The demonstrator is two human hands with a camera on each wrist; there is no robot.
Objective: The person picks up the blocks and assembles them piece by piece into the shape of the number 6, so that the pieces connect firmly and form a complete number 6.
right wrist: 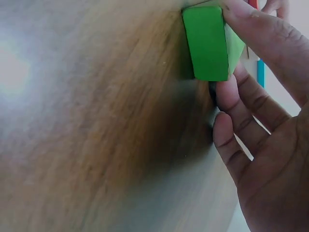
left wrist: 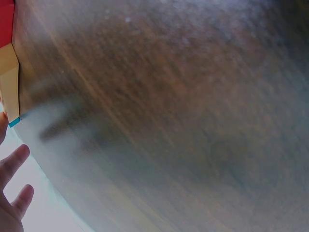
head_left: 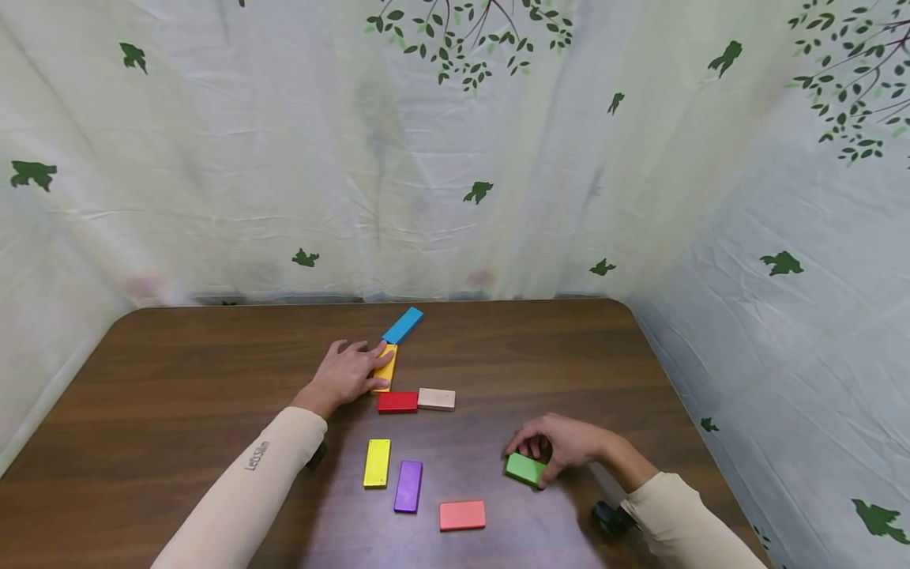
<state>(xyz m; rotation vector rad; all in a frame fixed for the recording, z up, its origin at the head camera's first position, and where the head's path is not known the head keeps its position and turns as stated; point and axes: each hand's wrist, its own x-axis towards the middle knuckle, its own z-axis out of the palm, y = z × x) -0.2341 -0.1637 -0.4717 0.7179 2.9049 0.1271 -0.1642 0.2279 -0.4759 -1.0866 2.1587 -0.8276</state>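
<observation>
My left hand reaches to an orange-yellow block, its thumb and forefinger extended over the block near either end. The other fingers spread out, as the left wrist view also shows. A blue block lies aslant at the far end of the orange-yellow one. By its near end is a red block, with a pale pink block on its right. On the right, my right hand pinches a green block between thumb and fingers, low over the table.
Nearer to me on the brown wooden table lie a yellow block, a purple block and a coral block, set apart from one another. White curtains with leaf prints stand behind the table and along its sides.
</observation>
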